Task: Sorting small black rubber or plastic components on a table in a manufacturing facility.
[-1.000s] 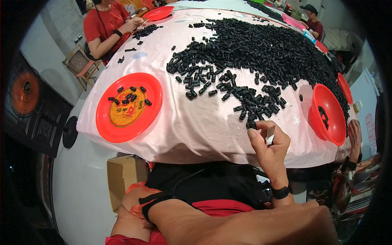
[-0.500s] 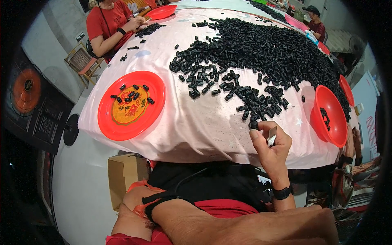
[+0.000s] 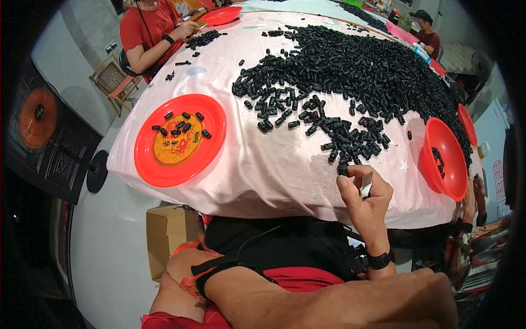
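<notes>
I see a stubby black piece (image 3: 343, 170) pinched roughly upright beside the black heap (image 3: 361, 60); a pale strip (image 3: 366, 185) slants nearby.

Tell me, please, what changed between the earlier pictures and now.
Nothing was visibly taken or let go; a camera shift slid everything slightly right in the picture. The right hand still holds a black piece and a pale flat strip beside the pile; the red plate and its pieces stayed.

Open pink tablecloth (image 3: 268, 172) lay between the red plate (image 3: 206, 158), near left, and the right hand (image 3: 366, 196). Beyond, heaped black cylindrical pieces (image 3: 350, 60) spread down to that hand, barring the far right; a red bowl (image 3: 454, 167) blocked the near right.
</notes>
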Motion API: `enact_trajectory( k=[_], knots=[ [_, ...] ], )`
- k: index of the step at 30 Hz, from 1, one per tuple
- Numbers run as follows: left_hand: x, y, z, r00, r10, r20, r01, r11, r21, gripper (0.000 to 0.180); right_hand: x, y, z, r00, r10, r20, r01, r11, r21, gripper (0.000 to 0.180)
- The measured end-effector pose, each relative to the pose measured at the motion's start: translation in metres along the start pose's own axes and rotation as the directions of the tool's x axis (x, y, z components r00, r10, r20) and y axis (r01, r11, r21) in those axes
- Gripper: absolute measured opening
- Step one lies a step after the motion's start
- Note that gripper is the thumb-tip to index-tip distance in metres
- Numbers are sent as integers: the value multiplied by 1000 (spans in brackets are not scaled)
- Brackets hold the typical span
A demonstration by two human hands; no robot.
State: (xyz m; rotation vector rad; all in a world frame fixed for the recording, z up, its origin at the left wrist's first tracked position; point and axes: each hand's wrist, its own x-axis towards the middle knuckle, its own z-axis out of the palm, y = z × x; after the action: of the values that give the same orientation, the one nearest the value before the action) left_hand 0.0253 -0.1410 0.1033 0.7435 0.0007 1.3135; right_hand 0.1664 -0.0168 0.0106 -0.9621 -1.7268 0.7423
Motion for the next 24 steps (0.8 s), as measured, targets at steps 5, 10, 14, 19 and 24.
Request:
enact_trajectory(
  k=[5, 10, 14, 19, 24],
  knots=[
    [0, 0, 0, 1000, -10, -5, 10, 1000, -22, 53, 0, -2, 0, 1000, -10, -3, 10, 1000, -15, 9],
    [-1, 1, 1, 1000, -19, -14, 19, 999, -40, 54, 0, -2, 0, 1000, 1, 17, -1, 1000, -18, 9],
    [0, 0, 1, 1000, -26, -18, 25, 998, -61, 56, 0, -4, -1, 1000, -3, 22, 3, 1000, -11, 10],
    [-1, 0, 5, 999, -33, -21, 31, 996, -87, 57, 0, -4, -1, 999, 9, 35, -8, 1000, -5, 11],
    [-3, 0, 8, 999, -37, -28, 33, 994, -108, 59, -1, -4, -1, 1000, 9, 29, -9, 1000, -12, 10]
  ],
)
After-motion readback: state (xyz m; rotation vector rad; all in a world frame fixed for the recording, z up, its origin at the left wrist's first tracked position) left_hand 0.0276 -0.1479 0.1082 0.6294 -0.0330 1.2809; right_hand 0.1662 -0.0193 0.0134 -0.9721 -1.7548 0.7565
